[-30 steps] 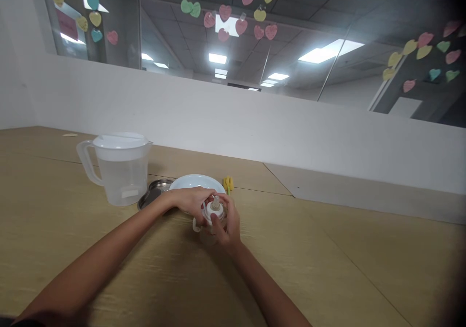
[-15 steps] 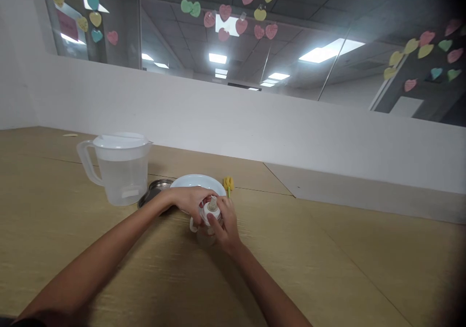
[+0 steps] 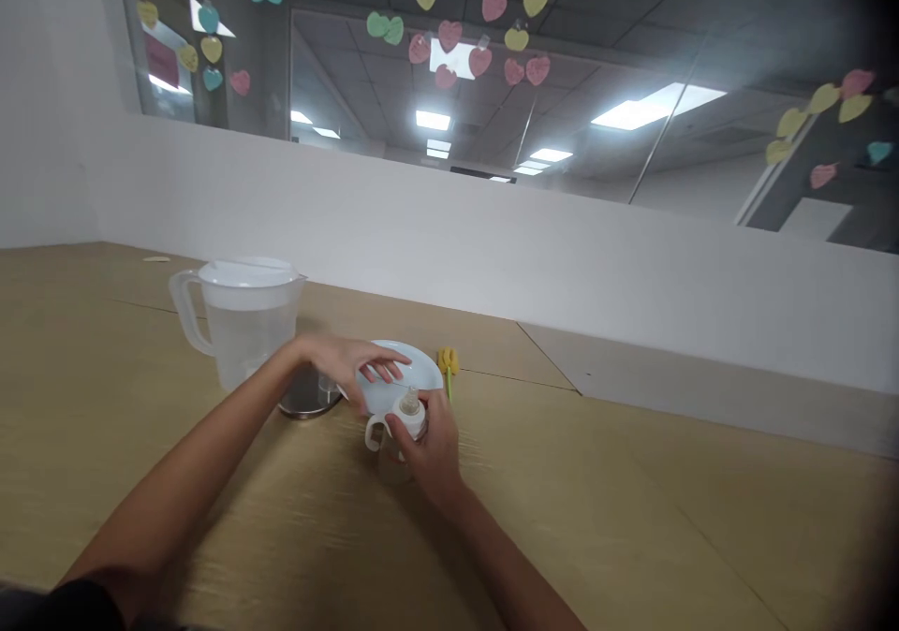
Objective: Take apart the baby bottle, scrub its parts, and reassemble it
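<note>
A baby bottle (image 3: 394,462) with a white collar, a clear teat and a curved white side handle stands on the table in front of me. My right hand (image 3: 436,444) is wrapped round its collar from the right, thumb towards me. Up and to the left of the bottle, my left hand (image 3: 344,361) is open with fingers spread, holding nothing. It hovers over the near left part of a pale blue-white plate (image 3: 418,365). Below the left wrist lies a shiny metal tray (image 3: 309,403), partly covered by the forearm, with a small clear thing on it.
A clear pitcher (image 3: 247,327) with a white lid stands at the left, partly behind my left forearm. Just right of the plate lies a yellow-headed brush (image 3: 448,361) with a green handle. A white wall (image 3: 421,238) with a window rises behind the table (image 3: 596,500).
My left hand has let go of the bottle's top and moved up and left, its fingers opening. My right hand stays on the bottle. The view has shifted slightly.
</note>
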Tool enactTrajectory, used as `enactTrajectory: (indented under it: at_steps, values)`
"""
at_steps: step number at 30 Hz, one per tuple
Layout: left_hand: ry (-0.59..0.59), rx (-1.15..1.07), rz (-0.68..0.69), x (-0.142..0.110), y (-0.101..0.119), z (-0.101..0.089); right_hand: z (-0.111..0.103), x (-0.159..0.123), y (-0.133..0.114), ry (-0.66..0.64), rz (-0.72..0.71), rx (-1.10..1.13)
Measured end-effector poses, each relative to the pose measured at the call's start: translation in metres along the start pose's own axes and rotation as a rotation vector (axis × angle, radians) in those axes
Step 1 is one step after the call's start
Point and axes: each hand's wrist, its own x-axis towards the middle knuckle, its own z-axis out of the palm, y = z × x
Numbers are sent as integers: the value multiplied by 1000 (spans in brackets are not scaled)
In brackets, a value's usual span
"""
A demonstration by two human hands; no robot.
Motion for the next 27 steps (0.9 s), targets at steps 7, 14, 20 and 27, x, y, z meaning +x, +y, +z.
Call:
enactTrajectory:
  at_steps: [7,14,20,27]
  values:
    - [288,462,-699,-4,-40,-13,1,0,0,28,-111,-35]
    - [294,487,-787,3,-44,-7,-1,-2,0,-35,-120,-112]
    - [438,560,-667,-43,11,-21,-1,-4,1,-2,-98,-142]
    - [554,431,-40,-48,76,15,-1,-4,0,15,-92,-147]
